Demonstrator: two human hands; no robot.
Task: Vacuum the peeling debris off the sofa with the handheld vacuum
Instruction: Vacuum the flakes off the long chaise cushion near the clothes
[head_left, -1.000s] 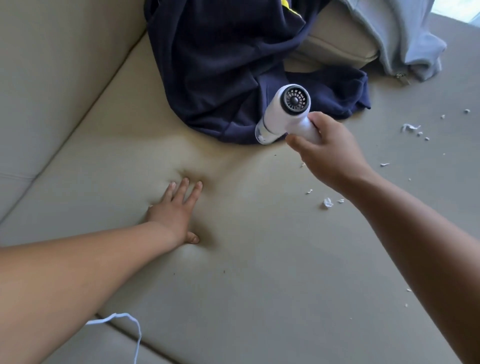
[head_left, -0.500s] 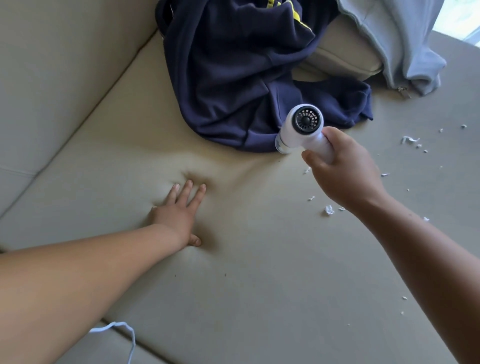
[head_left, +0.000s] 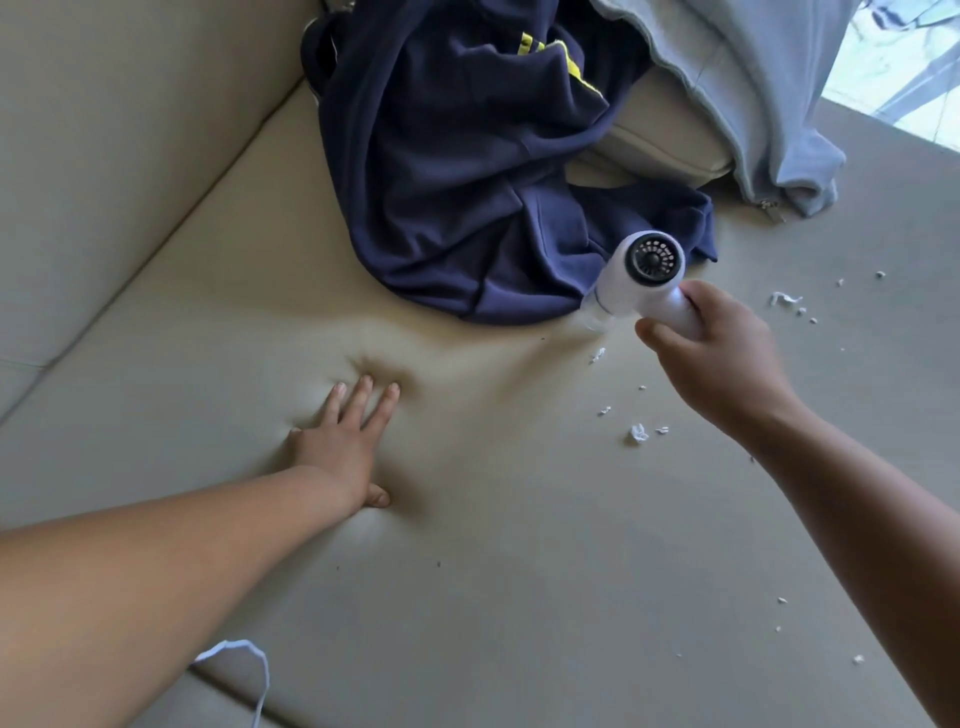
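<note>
The right hand grips the small white plastic handheld vacuum by its handle; it looks light and rigid. Pale, papery peeling flakes lie just below those fingers. The left hand rests spread flat on the beige sofa cushion.

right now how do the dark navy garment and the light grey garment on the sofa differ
The dark navy garment has yellow stripes; the light grey garment is plain and shows a zip pull at its hem. The navy one spills onto the seat of the beige sofa, right by the nozzle of the white handheld vacuum; the grey one drapes over a beige cushion, farther off. Both are crumpled, not folded.
</note>
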